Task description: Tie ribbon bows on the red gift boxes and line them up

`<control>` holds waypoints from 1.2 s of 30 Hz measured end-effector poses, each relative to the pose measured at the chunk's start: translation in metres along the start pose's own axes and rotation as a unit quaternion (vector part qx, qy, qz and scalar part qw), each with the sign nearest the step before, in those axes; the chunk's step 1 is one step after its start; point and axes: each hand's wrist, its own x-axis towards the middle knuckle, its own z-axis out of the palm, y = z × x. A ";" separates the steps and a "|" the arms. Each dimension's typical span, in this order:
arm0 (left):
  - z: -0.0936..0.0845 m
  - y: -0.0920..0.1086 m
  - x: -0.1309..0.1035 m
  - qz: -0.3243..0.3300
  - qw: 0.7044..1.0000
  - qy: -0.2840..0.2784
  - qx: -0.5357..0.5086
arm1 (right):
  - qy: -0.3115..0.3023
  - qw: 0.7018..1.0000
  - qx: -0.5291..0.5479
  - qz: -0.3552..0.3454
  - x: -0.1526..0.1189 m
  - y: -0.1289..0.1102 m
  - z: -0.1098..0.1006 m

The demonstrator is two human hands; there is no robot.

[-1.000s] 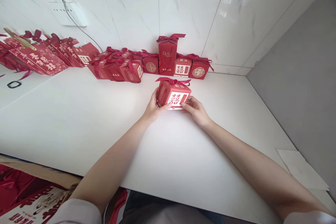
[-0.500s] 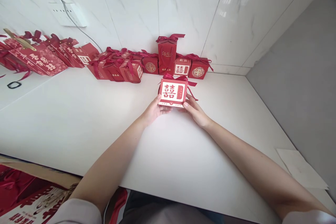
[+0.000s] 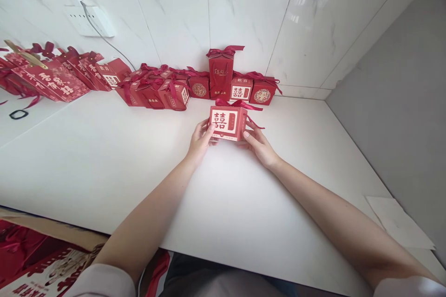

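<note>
Between my two hands is a red gift box (image 3: pixel 228 123) with a white label, a red ribbon bow on top and a twisted red cord at its right side. My left hand (image 3: pixel 200 140) holds its left side, thumb on the front face and fingers behind and below. My right hand (image 3: pixel 259 146) grips the lower right side, thumb at the corner. The box is turned slightly, so its right side face shows. Behind it a tall red box (image 3: pixel 221 76) stands in a row beside smaller ones.
More red boxes (image 3: pixel 153 93) and red bags (image 3: pixel 59 81) line the wall at the left. A black loop (image 3: pixel 18 114) lies on the white table (image 3: pixel 244 213). White paper (image 3: pixel 399 222) is at the right. A carton (image 3: pixel 52 231) with red items sits below the left front edge.
The held box has turned, so its front now faces more to the left and its right side shows. My left hand has shifted slightly up along its side.
</note>
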 end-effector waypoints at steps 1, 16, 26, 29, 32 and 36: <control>-0.001 -0.001 0.001 0.017 1.000 0.015 -0.003 | 0.001 1.000 0.004 0.001 0.000 0.000 0.000; -0.003 0.000 -0.002 -0.041 0.997 -0.061 0.010 | -0.054 0.996 -0.035 -0.058 -0.003 -0.005 -0.001; -0.008 -0.005 0.002 -0.054 0.989 -0.138 0.010 | -0.111 0.993 -0.035 -0.024 -0.004 -0.002 -0.004; -0.008 -0.005 0.002 -0.042 0.990 -0.133 0.036 | -0.090 0.996 -0.007 -0.011 -0.001 0.001 -0.006; -0.005 -0.002 0.000 -0.035 0.988 -0.131 0.071 | -0.074 0.997 0.021 0.003 0.000 0.001 -0.006; -0.003 0.000 -0.003 -0.037 0.988 -0.114 0.094 | -0.051 0.998 0.029 0.021 0.000 0.000 -0.004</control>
